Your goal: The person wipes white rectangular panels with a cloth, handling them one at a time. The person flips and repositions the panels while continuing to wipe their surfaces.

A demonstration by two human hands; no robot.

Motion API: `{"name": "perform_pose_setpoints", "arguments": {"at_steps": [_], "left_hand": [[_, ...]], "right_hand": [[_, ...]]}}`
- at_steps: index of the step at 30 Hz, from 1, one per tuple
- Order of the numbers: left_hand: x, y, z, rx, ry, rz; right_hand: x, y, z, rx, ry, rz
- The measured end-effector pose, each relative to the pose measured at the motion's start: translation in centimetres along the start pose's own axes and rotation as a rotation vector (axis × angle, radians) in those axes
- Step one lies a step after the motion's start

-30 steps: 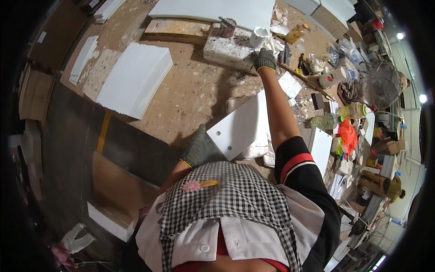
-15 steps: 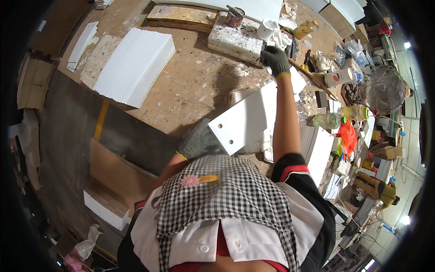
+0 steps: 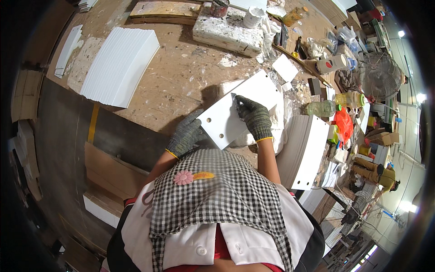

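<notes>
The fingers of your right hand (image 3: 254, 119) are bent in over the board, closed around a small dark piece (image 3: 234, 96); too little of it shows to tell what it is. Your left hand (image 3: 185, 136) is mostly closed at the near left end of the same white panel (image 3: 222, 119), steadying that edge, though you cannot see how the fingertips sit beneath it. Both your hands wear dark grey knitted gloves with yellow cuffs.

The panel lies slantwise in front of your checked apron (image 3: 217, 195), with round holes near its corners, two of them close to your left hand. Under and around it is a crumpled white cloth-like padding (image 3: 280, 129), on the paint-spattered brown workbench (image 3: 176, 75).

Just to the right of the padding you have a stack of white panels (image 3: 312, 152), and farther off to the left a second white stack (image 3: 120, 65). Beyond the panel are a stained white block (image 3: 226, 36) bearing a white cup (image 3: 253, 18) and a dark red tin (image 3: 219, 8). Farther right are a clear jar (image 3: 321, 109), a red plastic bag (image 3: 343, 123) and a large fan (image 3: 380, 81).
</notes>
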State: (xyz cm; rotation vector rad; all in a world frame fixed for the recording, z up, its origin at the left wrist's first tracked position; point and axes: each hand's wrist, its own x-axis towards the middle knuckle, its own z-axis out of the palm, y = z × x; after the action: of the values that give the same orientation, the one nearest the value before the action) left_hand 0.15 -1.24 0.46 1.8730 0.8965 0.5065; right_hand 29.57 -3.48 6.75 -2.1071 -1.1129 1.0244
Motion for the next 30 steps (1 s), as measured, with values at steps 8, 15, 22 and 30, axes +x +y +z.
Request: {"name": "perform_pose_setpoints", "arguments": {"at_steps": [8, 15, 22, 30], "left_hand": [[0.2, -0.3, -0.3, 0.18, -0.02, 0.139], [-0.1, 0.8, -0.4, 0.126, 0.028, 0.067], [0.0, 0.7, -0.1, -0.301, -0.006, -0.179], [0.3, 1.8, -0.9, 0.035, -0.018, -0.025]], "right_hand": [[-0.4, -0.9, 0.0, -0.022, -0.078, 0.047], [-0.6, -1.0, 0.3, -0.012, -0.131, 0.041], [-1.0, -0.4, 0.5, -0.02, -0.042, -0.028], [0.0, 1.3, 0.7, 0.114, 0.099, -0.082]]}}
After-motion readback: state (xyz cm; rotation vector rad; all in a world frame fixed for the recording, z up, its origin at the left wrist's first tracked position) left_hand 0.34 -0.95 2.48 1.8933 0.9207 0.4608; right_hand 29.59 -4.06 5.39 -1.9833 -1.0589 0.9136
